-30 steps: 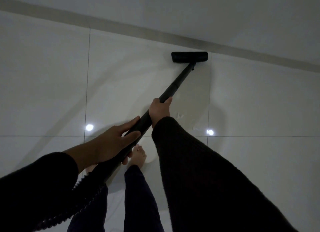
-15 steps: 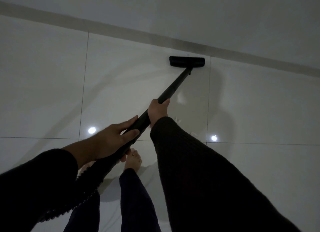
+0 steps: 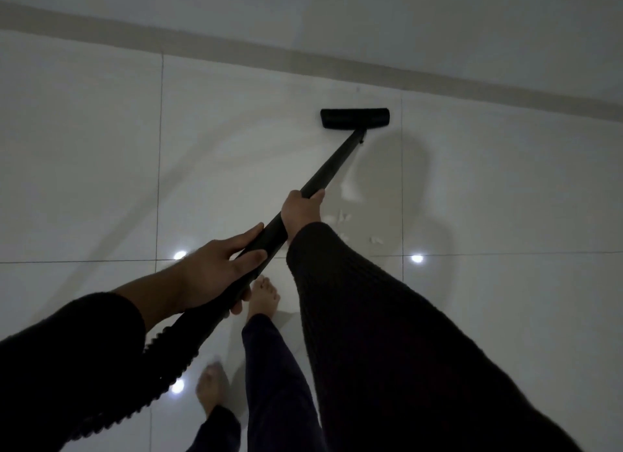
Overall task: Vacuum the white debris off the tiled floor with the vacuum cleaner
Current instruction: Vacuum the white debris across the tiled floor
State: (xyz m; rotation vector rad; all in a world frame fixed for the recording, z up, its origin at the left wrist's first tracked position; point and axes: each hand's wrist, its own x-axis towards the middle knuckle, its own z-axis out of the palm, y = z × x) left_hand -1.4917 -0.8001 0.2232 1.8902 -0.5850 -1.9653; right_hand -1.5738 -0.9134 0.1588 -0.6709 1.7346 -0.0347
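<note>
Vacuum cleaner wand (image 3: 332, 167) gripped by right hand (image 3: 301, 212) ahead, left hand (image 3: 215, 276) wrapped behind.

Both hands' grip on black vacuum wand (image 3: 332, 167), floor head (image 3: 354, 117) flat on glossy tiles (image 3: 84, 148), white debris (image 3: 340, 215) nearby.

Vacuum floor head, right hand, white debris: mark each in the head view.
Vacuum floor head (image 3: 354, 118), head view, middle of its top.
Right hand (image 3: 301, 210), head view, back of hand.
White debris (image 3: 375, 240), head view, one scrap.
</note>
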